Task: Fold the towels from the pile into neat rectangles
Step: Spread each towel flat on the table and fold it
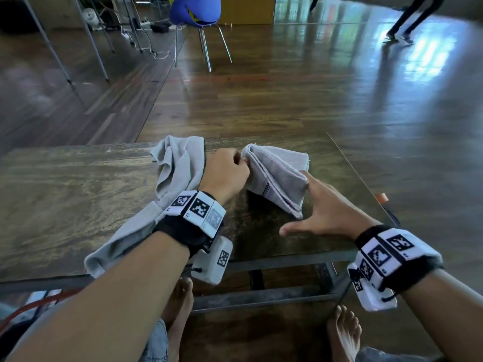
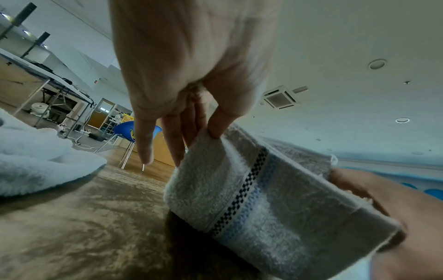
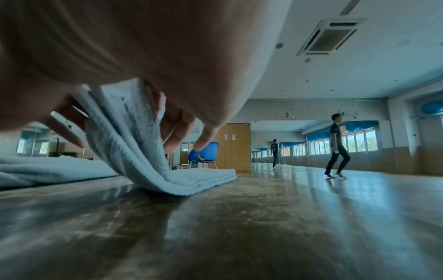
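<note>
A grey folded towel (image 1: 277, 176) with a checkered stripe lies at the far middle of the wooden table (image 1: 65, 205), its near half lifted off the surface. My left hand (image 1: 227, 171) pinches its left corner between thumb and fingers; the left wrist view shows the thumb (image 2: 215, 127) pressing on the towel's (image 2: 251, 199) top edge. My right hand (image 1: 321, 207) holds the lifted right corner, thumb splayed out. In the right wrist view the layered towel (image 3: 134, 147) passes up between that hand's fingers (image 3: 177, 132).
A loose, crumpled grey towel (image 1: 177, 165) lies under my left forearm and hangs over the near table edge. The table's right edge runs close to my right wrist. A blue chair (image 1: 194, 9) stands beyond the table. A person (image 3: 335, 147) walks across the shiny floor far right.
</note>
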`<action>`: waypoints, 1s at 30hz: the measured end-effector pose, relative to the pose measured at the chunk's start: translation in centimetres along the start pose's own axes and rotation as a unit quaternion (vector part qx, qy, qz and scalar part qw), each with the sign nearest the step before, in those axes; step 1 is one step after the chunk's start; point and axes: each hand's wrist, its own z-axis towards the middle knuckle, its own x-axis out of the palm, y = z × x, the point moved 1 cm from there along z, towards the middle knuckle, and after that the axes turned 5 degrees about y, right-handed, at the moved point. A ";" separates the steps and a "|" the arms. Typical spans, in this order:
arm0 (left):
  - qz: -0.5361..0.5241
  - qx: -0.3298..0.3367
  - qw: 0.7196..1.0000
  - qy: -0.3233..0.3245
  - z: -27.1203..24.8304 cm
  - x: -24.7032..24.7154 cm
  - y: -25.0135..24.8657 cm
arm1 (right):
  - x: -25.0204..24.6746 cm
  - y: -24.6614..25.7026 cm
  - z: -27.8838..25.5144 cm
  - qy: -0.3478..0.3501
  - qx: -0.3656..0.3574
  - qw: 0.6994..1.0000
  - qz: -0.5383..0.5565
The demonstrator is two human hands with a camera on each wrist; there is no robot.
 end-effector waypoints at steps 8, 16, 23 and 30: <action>-0.007 0.007 1.000 0.025 -0.2 -0.1 0.3 | 0.1 -0.4 0.0 -0.112 -0.067 0.991 0.030; -0.021 -0.128 0.964 0.232 -0.2 -0.1 1.9 | -1.1 -2.4 0.8 0.093 0.115 0.936 0.319; 0.033 -0.191 0.940 0.282 -0.7 0.5 2.4 | -0.1 -2.5 2.7 0.072 0.220 0.917 0.324; 0.075 -0.139 0.973 0.169 0.7 2.5 3.9 | 0.5 -3.0 5.6 -0.039 0.261 0.938 0.222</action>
